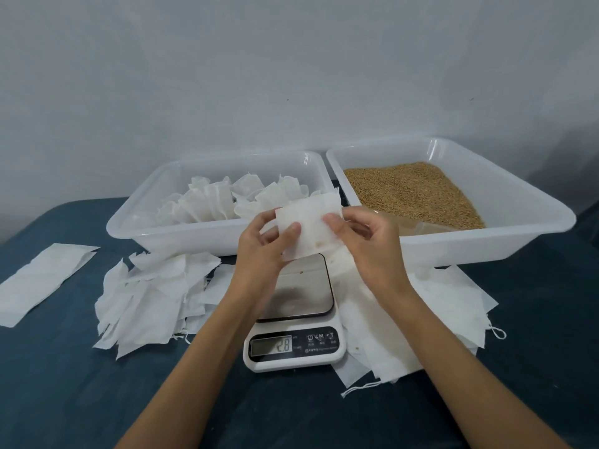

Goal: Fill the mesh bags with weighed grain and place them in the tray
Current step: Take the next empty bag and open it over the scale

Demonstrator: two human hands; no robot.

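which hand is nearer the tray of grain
Right. The right hand holds the mesh bag just by the near left corner of the grain tray; the left hand is farther left, before the other tray.

A plain, pale grey-white wall (291, 66) fills the upper half of the view. It is smooth and bare except for two tiny dark marks, one near the middle and one toward the right. Soft, even light falls across it, with faint shadowing toward the left and right sides. Below the wall, a table (64, 384) runs the full width of the view, covered in a dark blue-teal cloth with a slightly mottled surface. The table's far edge meets the wall. At the far left, the edge curves round a corner.
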